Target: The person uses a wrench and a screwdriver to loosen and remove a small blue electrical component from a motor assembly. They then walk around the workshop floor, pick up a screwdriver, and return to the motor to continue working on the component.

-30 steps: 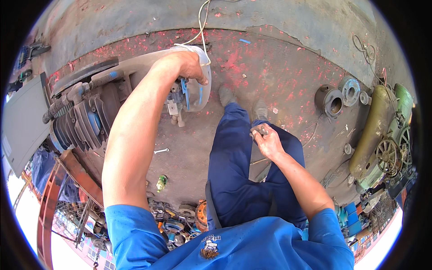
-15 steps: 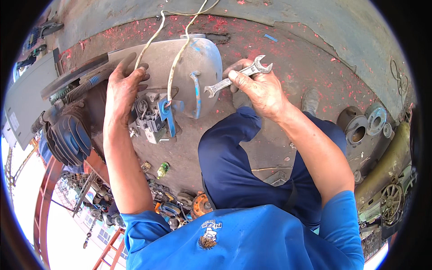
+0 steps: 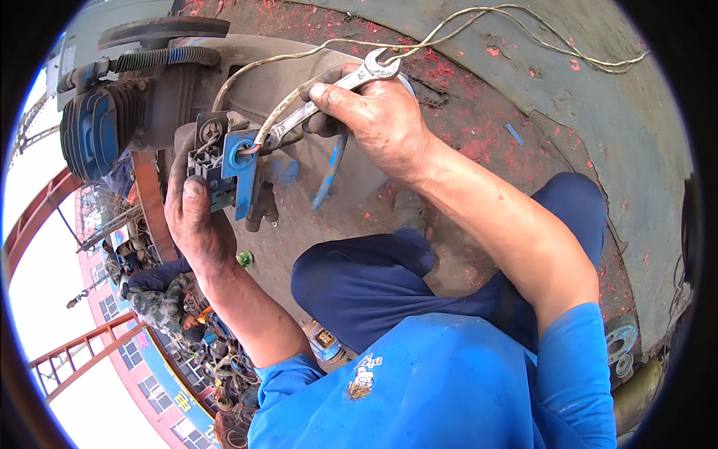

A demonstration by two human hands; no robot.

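My left hand [image 3: 198, 232] is wrapped round a small open switch unit [image 3: 209, 168] with bare terminals, its thumb on the near side. A blue metal bracket [image 3: 243, 183] with a hole stands on the unit's right side. A whitish cable [image 3: 280, 107] runs through that hole, and reddish wire ends show there. In my right hand [image 3: 381, 120] is an open-ended wrench [image 3: 301, 116], held between thumb and fingers. Its smaller end lies close by the bracket and cable; whether it touches a nut cannot be made out. Behind both hands lies the dusty air compressor tank [image 3: 250, 52].
The compressor's finned blue pump head [image 3: 93, 135] and ribbed hose [image 3: 168, 58] are at the left. A bent blue handle [image 3: 329, 172] sticks out on the tank. A loose cable [image 3: 523, 22] crosses the floor. At far left, a person in camouflage [image 3: 161, 303] is among piled parts.
My left hand has closed round the switch unit. My right hand has brought the wrench left to the bracket. The view has shifted, and the cable now trails to the right.
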